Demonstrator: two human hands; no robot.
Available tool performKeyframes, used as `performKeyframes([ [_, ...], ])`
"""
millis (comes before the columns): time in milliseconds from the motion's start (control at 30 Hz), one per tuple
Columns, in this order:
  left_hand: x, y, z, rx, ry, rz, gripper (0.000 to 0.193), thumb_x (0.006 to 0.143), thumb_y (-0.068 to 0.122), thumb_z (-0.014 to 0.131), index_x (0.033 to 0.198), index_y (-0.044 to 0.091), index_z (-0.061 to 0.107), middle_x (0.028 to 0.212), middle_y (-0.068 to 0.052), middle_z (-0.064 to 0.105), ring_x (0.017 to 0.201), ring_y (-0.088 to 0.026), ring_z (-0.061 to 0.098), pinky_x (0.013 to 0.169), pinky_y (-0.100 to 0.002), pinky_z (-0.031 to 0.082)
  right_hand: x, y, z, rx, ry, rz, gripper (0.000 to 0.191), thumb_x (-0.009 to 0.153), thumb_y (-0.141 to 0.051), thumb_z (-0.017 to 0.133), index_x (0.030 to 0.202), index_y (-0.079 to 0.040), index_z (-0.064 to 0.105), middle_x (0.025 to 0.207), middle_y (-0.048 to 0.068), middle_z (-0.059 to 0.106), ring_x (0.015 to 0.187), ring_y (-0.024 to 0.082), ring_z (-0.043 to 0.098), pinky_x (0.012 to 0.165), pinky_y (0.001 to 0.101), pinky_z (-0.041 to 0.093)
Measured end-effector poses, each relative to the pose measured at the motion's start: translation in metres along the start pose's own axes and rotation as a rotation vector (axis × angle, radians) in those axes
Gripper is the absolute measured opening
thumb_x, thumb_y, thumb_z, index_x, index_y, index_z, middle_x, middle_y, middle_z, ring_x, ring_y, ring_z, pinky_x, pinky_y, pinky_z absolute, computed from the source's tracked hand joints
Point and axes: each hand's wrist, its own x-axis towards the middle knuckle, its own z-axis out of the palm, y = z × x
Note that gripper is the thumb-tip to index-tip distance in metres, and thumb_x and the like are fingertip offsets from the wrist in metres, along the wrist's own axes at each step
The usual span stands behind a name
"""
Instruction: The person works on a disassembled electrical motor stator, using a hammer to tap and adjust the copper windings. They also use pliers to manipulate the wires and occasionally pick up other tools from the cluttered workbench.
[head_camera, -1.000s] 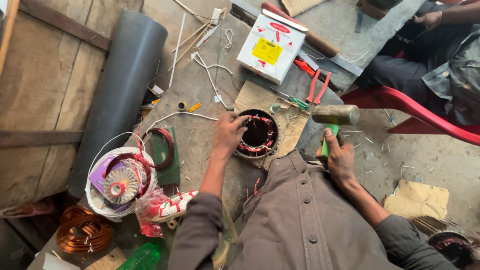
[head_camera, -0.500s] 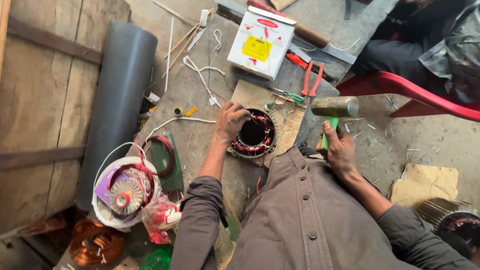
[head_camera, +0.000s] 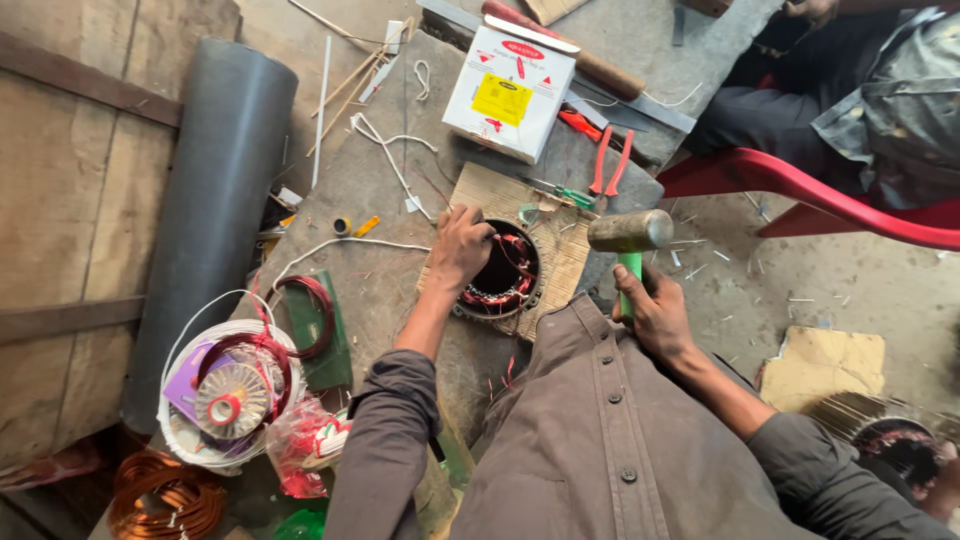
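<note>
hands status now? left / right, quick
Left hand: resting on the rim of the motor stator, fingers bent over the copper windings; a firm grip cannot be told.
Right hand: closed around the green handle of the mallet.

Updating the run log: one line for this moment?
left hand: on stator | right hand: holds mallet raised | stator: on cardboard
</note>
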Motion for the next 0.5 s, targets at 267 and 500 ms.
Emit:
performKeyframes([
  [267,0.002,0.009,-0.009,0.262,-0.011,0.204,0.005,0.073,0.006,0.065,0.077,0.009,0.067,0.096,-0.008,0.063,0.101,-0.026,0.059,0.09,-0.044,0.043,0.002,-0.009,-0.001,0.009,0.045,-0.004,0.042,0.1,-0.045,0.06,0.095,-0.003,0.061,0.062,0.004,0.06,0.053,0.009,0.051,0.049,0.0266,0.039],
  [500,-0.001,0.011,0.006,0.151,0.125,0.177,0.009,0.081,0.001,0.06,0.075,0.007,0.059,0.091,-0.009,0.062,0.095,-0.027,0.062,0.088,-0.04,0.045,0.005,-0.003,-0.003,0.025,0.027,-0.061,0.042,0.101,-0.044,0.062,0.096,-0.002,0.061,0.065,0.003,0.06,0.055,0.008,0.055,0.051,0.0258,0.04],
])
